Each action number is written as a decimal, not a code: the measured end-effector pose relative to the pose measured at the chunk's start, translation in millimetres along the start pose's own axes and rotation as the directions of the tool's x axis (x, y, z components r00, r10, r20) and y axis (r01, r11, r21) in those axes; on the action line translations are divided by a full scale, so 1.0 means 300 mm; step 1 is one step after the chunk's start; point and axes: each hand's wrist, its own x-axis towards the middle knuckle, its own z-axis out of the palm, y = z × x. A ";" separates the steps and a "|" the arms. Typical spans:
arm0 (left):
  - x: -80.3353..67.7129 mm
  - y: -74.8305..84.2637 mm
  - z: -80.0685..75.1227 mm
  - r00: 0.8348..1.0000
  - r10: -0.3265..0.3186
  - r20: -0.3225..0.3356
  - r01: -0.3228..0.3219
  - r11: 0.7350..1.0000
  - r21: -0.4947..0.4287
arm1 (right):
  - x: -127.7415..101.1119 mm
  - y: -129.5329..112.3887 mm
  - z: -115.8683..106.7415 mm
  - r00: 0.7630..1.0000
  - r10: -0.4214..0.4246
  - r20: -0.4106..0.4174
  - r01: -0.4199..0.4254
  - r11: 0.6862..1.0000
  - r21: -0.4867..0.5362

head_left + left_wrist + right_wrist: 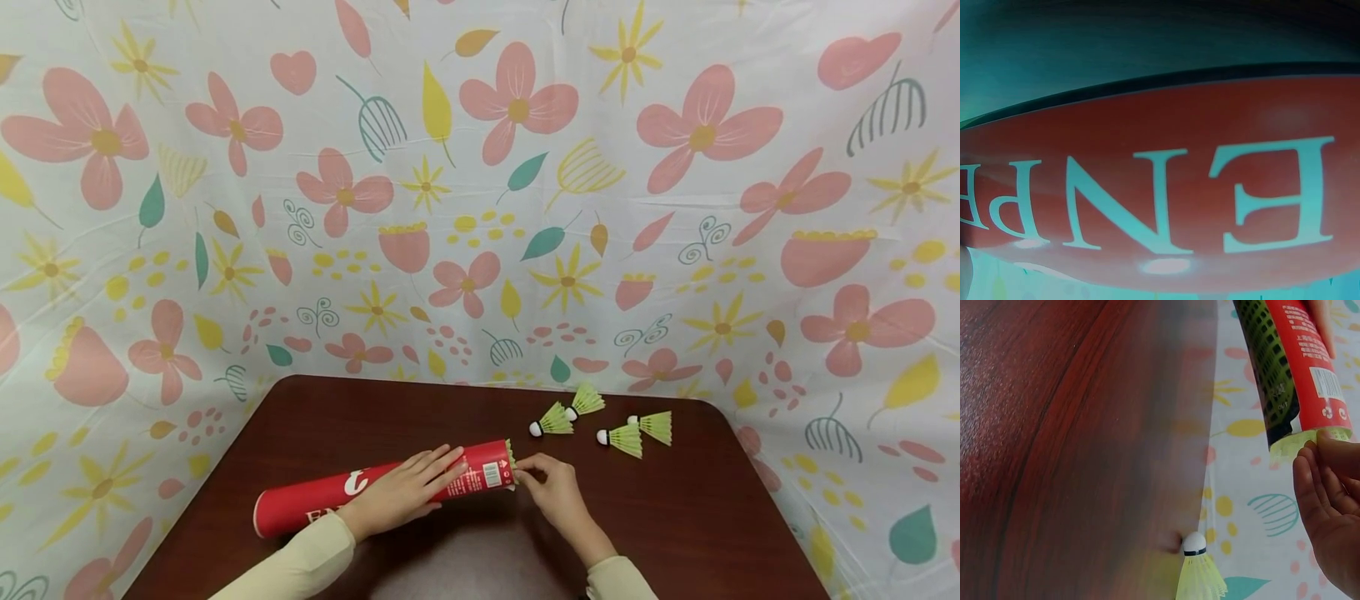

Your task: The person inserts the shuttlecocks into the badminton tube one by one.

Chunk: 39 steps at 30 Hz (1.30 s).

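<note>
Pinching with thumb and fingertips, the right hand (551,489) holds the yellow-green skirt of a shuttlecock (512,461) that sticks out of the open mouth of a red tube (315,503), only its feathered rim showing past the edge. Left hand (405,492) lies flat across the top of the tube near that open end, fingers straight and pressing down rather than curled round it. The tube lies on its side on a dark reddish-brown wooden table (675,517), its closed end pointing toward the table's left edge. Large white capitals run along its side — the left wrist view reads "ENP" plus part of another letter, upside down — and the head view shows a white swirl logo and a white barcode label near the mouth. Small white print on the red wall, seen from the right wrist, is too fine to read; a black panel with a green dotted pattern sits beside it. Four loose shuttlecocks (596,421) with white cork heads lie in two pairs on the table beyond the right hand. A floral cloth (480,208) in pink, yellow and teal hangs behind the table.
</note>
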 end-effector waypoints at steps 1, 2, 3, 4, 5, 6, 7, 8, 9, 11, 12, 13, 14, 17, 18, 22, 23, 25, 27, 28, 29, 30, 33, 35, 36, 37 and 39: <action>-0.001 0.000 0.003 1.000 0.001 -0.001 -0.001 1.000 0.001 | -0.001 -0.001 0.003 1.000 -0.004 0.000 0.004 1.000 -0.002; -0.001 0.001 0.004 1.000 0.001 -0.002 -0.001 1.000 0.002 | -0.001 -0.001 0.005 1.000 -0.009 -0.001 0.009 1.000 0.000; -0.002 0.001 0.005 1.000 0.001 -0.002 -0.001 1.000 0.004 | -0.002 -0.001 0.008 1.000 -0.019 -0.003 0.019 1.000 0.000; -0.002 0.001 0.007 1.000 0.002 -0.003 -0.002 1.000 0.006 | -0.002 0.001 0.011 0.999 -0.034 -0.005 0.034 0.999 -0.003; -0.002 0.001 0.008 1.000 0.003 -0.004 -0.002 1.000 0.006 | -0.003 0.002 0.014 0.999 -0.041 -0.005 0.041 0.999 -0.007; -0.002 0.001 0.009 1.000 0.001 -0.004 -0.001 1.000 0.005 | -0.002 0.004 0.017 0.999 -0.050 -0.005 0.050 0.999 -0.007; -0.003 0.002 0.009 1.000 0.000 -0.006 0.000 1.000 0.003 | -0.002 0.005 0.019 0.998 -0.058 -0.007 0.058 0.998 -0.006; -0.003 0.002 0.009 1.000 0.000 -0.007 0.001 1.000 0.001 | -0.002 0.007 0.022 0.998 -0.062 -0.008 0.062 0.998 -0.004; -0.004 0.003 0.009 1.000 -0.001 -0.007 0.001 1.000 -0.001 | -0.003 0.008 0.024 0.998 -0.065 -0.007 0.065 0.998 -0.004; -0.002 0.004 0.009 1.000 0.000 -0.009 0.000 1.000 0.002 | -0.002 0.009 0.026 0.998 -0.063 -0.006 0.063 0.998 -0.006; -0.002 0.005 0.009 1.000 0.000 -0.009 0.000 1.000 0.004 | -0.002 0.009 0.027 0.998 -0.068 -0.009 0.068 0.998 -0.003; -0.002 0.006 0.009 1.000 0.001 -0.010 -0.001 1.000 0.007 | -0.003 0.010 0.027 0.997 -0.074 -0.012 0.074 0.997 -0.002; -0.002 0.007 0.009 1.000 0.001 -0.011 -0.001 1.000 0.009 | -0.004 0.011 0.027 0.997 -0.080 -0.013 0.080 0.997 -0.001; -0.003 0.007 0.012 1.000 0.002 -0.015 -0.002 1.000 0.014 | -0.007 0.014 0.025 0.993 -0.114 -0.014 0.114 0.993 0.008; -0.004 0.007 0.013 1.000 0.002 -0.017 -0.001 1.000 0.013 | -0.007 0.015 0.023 0.992 -0.127 -0.009 0.127 0.992 0.013; -0.006 0.004 0.016 1.000 -0.007 -0.019 0.007 1.000 0.004 | -0.009 0.024 0.011 0.989 -0.145 0.030 0.144 0.989 0.035; -0.006 0.002 0.016 1.000 -0.011 -0.020 0.011 1.000 -0.001 | -0.009 0.026 0.007 0.990 -0.134 0.042 0.133 0.990 0.038; -0.008 0.000 0.017 1.000 -0.018 -0.022 0.018 1.000 -0.011 | -0.008 0.032 -0.003 0.992 -0.105 0.063 0.103 0.994 0.037; -0.010 -0.002 0.017 0.999 -0.022 -0.025 0.022 1.000 -0.018 | -0.007 0.039 -0.014 0.994 -0.072 0.080 0.070 0.997 0.027; -0.010 -0.003 0.017 0.999 -0.023 -0.027 0.022 1.000 -0.020 | -0.006 0.042 -0.021 0.994 -0.060 0.087 0.058 0.998 0.023; -0.011 -0.004 0.016 0.999 -0.023 -0.025 0.023 1.000 -0.018 | -0.003 0.046 -0.027 0.995 -0.051 0.090 0.050 0.999 0.018; -0.011 -0.005 0.015 0.999 -0.022 -0.024 0.022 1.000 -0.015 | 0.000 0.050 -0.035 0.995 -0.052 0.090 0.051 0.999 0.012; -0.009 -0.006 0.010 0.999 -0.020 -0.025 0.020 1.000 -0.010 | 0.011 0.062 -0.056 0.995 -0.058 0.078 0.058 0.998 -0.001; -0.007 -0.006 0.008 0.999 -0.015 -0.029 0.015 1.000 -0.004 | 0.019 0.074 -0.070 0.996 -0.057 0.067 0.058 0.998 -0.015; -0.006 -0.006 0.007 0.999 -0.013 -0.031 0.013 1.000 -0.002 | 0.023 0.081 -0.077 0.997 -0.053 0.061 0.055 0.998 -0.024; -0.005 -0.006 0.006 0.999 -0.011 -0.032 0.011 1.000 -0.001 | 0.027 0.090 -0.084 0.998 -0.041 0.057 0.043 0.999 -0.033; -0.005 -0.006 0.007 0.999 -0.007 -0.032 0.007 1.000 0.002 | 0.035 0.110 -0.096 0.999 -0.024 0.047 0.026 0.998 -0.056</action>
